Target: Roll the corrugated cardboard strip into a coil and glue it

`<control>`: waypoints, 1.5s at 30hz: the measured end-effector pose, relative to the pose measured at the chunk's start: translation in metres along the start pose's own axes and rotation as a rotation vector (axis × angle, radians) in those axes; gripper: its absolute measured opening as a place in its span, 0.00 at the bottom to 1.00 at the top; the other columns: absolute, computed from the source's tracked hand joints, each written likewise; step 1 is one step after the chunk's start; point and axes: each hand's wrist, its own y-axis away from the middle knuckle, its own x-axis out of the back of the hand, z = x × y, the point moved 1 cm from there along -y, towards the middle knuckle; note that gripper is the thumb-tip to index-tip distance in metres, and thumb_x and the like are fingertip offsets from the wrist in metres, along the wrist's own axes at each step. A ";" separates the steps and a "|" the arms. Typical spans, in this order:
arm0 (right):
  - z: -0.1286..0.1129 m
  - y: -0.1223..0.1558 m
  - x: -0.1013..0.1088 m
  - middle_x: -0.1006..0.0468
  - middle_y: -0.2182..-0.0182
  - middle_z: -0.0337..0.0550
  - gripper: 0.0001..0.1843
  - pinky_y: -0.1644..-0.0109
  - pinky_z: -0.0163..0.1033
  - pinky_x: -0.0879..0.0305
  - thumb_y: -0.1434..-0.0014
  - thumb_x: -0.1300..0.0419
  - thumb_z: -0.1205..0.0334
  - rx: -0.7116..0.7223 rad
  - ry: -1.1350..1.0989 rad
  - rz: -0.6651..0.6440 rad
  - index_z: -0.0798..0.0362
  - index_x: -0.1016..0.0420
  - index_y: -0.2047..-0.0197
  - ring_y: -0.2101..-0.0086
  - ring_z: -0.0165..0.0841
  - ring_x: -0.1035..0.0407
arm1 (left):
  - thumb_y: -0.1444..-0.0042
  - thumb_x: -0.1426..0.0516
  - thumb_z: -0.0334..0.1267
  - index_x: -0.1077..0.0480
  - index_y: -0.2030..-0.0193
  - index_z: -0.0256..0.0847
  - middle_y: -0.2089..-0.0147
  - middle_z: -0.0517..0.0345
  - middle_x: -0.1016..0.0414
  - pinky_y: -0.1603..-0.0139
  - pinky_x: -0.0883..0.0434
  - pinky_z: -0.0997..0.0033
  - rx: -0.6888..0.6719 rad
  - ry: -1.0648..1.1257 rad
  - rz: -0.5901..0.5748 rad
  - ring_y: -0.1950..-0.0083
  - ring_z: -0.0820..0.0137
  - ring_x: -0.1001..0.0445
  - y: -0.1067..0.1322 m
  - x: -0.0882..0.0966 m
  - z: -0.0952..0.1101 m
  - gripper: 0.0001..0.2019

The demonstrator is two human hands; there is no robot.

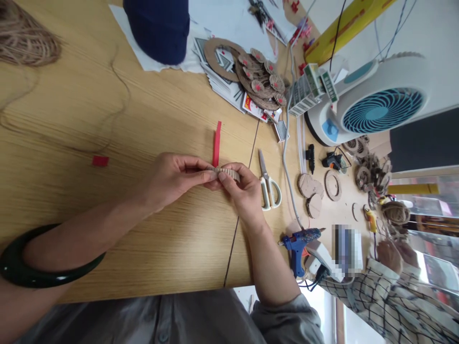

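Note:
A short strip of corrugated cardboard [231, 174] is pinched between both hands over the table. My left hand [179, 177], with a dark bangle on its forearm, has thumb and fingers pressed together at the strip's left end. On the right end, the thumb and fingers of my right hand [245, 191] are closed. A narrow red strip [217, 143] stretches away from the fingertips; whether it is held or just lies behind them I cannot tell. White-handled scissors [267, 184] lie just right of my right hand. A small red piece [100, 161] rests on the table [172, 243] to the left.
Left stands a ball of twine [27, 36]; a navy cap [158, 31] and flower-topped cardboard discs [258, 79] lie at the back. A grey cable [285, 143] crosses right, near a blue glue gun [299, 246] and a fan [376, 105]. Another person's checked sleeve [383, 296] shows lower right.

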 end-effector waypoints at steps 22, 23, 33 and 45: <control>0.001 0.002 0.000 0.25 0.73 0.32 0.10 0.71 0.33 0.39 0.40 0.29 0.53 -0.026 0.057 0.021 0.49 0.22 0.62 0.75 0.25 0.37 | 0.46 0.33 0.46 0.15 0.67 0.48 0.67 0.59 0.12 0.56 0.16 0.62 -0.040 -0.072 0.031 0.62 0.59 0.12 0.000 -0.002 0.000 0.07; 0.001 0.002 0.000 0.25 0.73 0.32 0.10 0.71 0.33 0.38 0.40 0.29 0.53 -0.027 0.055 0.022 0.49 0.22 0.62 0.75 0.25 0.36 | 0.46 0.33 0.46 0.15 0.68 0.48 0.67 0.59 0.12 0.56 0.16 0.63 -0.043 -0.071 0.030 0.62 0.60 0.12 0.000 -0.003 0.000 0.07; 0.004 0.000 0.000 0.18 0.72 0.33 0.14 0.66 0.34 0.22 0.41 0.27 0.50 -0.041 -0.001 0.007 0.49 0.23 0.62 0.73 0.28 0.23 | 0.44 0.35 0.44 0.15 0.64 0.46 0.66 0.59 0.12 0.57 0.17 0.65 -0.119 -0.115 0.044 0.63 0.62 0.13 -0.002 -0.001 -0.008 0.07; 0.005 0.003 -0.005 0.16 0.73 0.34 0.17 0.68 0.33 0.20 0.39 0.27 0.46 -0.096 0.006 -0.006 0.49 0.24 0.61 0.74 0.30 0.17 | 0.41 0.38 0.44 0.16 0.62 0.44 0.62 0.56 0.12 0.58 0.21 0.65 -0.240 -0.337 0.122 0.61 0.63 0.15 0.001 -0.002 -0.005 0.10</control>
